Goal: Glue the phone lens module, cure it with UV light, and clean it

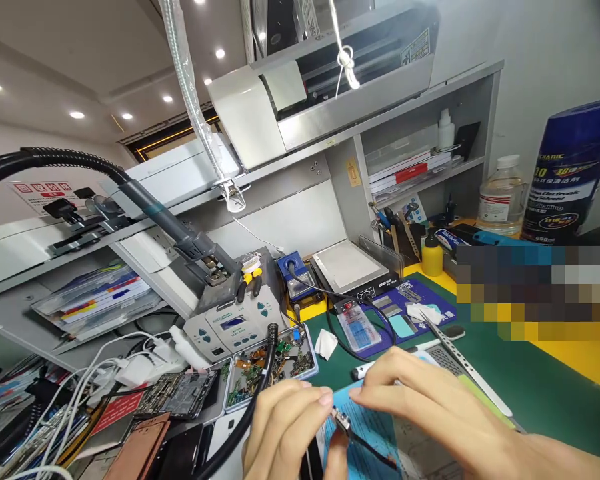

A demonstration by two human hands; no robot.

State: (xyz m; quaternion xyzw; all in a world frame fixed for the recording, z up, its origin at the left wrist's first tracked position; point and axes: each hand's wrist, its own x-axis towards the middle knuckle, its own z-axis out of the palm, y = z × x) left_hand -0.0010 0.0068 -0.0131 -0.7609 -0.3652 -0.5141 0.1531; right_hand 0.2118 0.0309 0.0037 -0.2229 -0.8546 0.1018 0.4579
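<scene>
My left hand (293, 430) is closed at the bottom centre, pinching a small metal-cased electronic part with a dark flex cable (342, 421) between fingertips and thumb. The cable trails down to the right over a blue printed sheet (367, 417). Just to the right hovers my right hand (430, 403), its fingers stretched out and bent toward the part, with a small gap at the fingertips. Nothing shows in that hand; its thumb is hidden.
A black hose (260, 400) curves past my left hand. Behind it lies a tray of small circuit boards (280, 360) near a soldering station (235, 327). White tweezers (465, 367) rest on the green mat (545, 393). Phone parts (180, 393) lie at left.
</scene>
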